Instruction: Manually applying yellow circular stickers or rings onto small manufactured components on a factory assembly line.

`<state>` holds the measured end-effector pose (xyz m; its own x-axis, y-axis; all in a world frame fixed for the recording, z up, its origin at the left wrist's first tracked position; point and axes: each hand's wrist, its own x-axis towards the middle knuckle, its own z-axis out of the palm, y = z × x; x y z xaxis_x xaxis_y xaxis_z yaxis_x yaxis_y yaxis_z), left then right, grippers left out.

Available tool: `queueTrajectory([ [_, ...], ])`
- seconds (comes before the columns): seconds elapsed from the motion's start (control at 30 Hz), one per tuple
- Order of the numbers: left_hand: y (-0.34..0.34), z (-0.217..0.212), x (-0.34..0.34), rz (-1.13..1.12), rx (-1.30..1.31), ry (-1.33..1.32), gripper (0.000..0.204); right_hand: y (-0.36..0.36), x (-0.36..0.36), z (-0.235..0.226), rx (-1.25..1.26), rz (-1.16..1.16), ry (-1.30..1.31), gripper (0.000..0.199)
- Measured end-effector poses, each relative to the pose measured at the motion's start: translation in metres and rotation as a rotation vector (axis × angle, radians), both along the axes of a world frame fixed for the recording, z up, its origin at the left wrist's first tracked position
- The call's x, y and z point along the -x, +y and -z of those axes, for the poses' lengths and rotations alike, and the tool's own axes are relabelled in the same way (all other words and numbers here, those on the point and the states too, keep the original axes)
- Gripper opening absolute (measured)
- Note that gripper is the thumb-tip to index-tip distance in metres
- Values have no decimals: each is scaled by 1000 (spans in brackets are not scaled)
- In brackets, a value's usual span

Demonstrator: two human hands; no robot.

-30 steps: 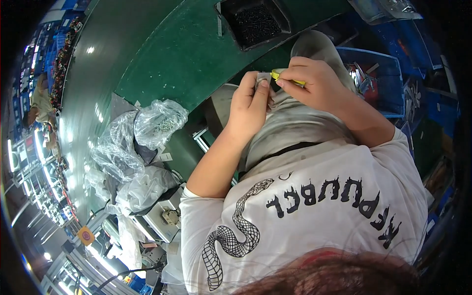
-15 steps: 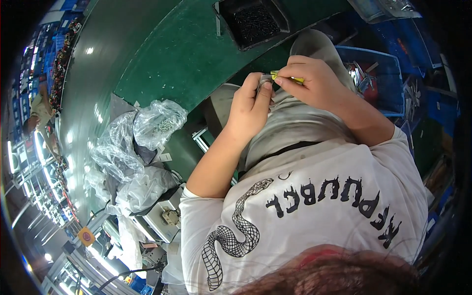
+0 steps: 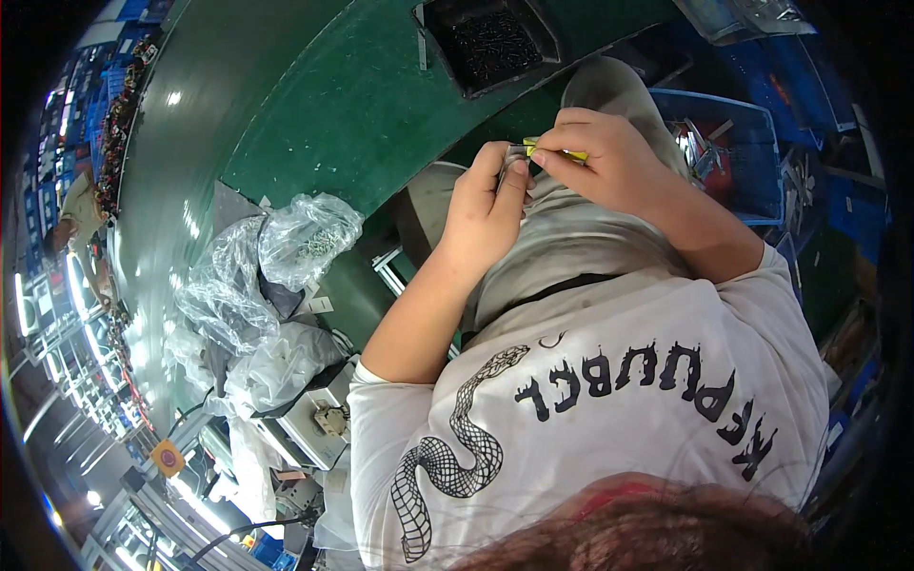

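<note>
Above my lap, close to the bench edge, both hands meet. My left hand is closed, its thumb and bent fingers pinching a small grey metal piece. In my right hand, the fingers wrap round a small tool with a yellow handle. The yellow end touches or nearly touches the grey piece; exactly how they meet is too small to tell. My fingers hide most of both things.
A black tray of small dark parts stands on the green bench. Clear plastic bags, one holding small pale parts, lie to the left. A blue crate with tools and metal pieces is at my right. Another person is far left.
The yellow handle has turned slightly in my right fingers. My two hands stay in nearly the same place.
</note>
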<state>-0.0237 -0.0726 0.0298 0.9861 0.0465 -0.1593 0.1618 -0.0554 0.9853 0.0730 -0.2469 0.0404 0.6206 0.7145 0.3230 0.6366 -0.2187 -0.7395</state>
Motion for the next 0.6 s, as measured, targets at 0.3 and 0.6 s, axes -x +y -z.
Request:
queueTrajectory([
  [0.3, 0, -1, 0, 2, -3, -6, 12, 0, 2, 0, -14, 11, 18, 9],
  [0.6, 0, 2, 2, 7, -52, -41, 11, 0, 2, 0, -15, -2, -23, 8],
])
